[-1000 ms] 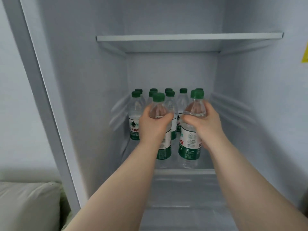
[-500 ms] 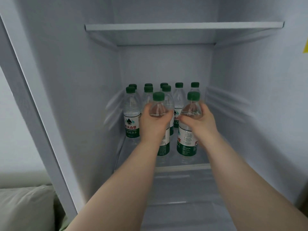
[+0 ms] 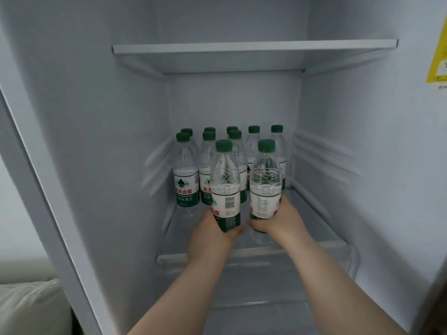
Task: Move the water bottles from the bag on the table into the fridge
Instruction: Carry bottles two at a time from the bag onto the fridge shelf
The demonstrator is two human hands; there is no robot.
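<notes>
I have two water bottles inside the fridge (image 3: 96, 141): the left bottle (image 3: 225, 187) is in my left hand (image 3: 212, 235) and the right bottle (image 3: 265, 182) in my right hand (image 3: 278, 220), each hand wrapped round the lower label. I judge the low grip keeps them upright and their caps well under the upper shelf (image 3: 242, 48). They sit side by side, just in front of the stored bottles (image 3: 186, 180) lined up in two rows at the back, so they would start a third row. I cannot tell whether their bases rest on the glass shelf (image 3: 314, 245). The bag and table are out of view. A yellow sticker (image 3: 439, 64) marks the right wall.
</notes>
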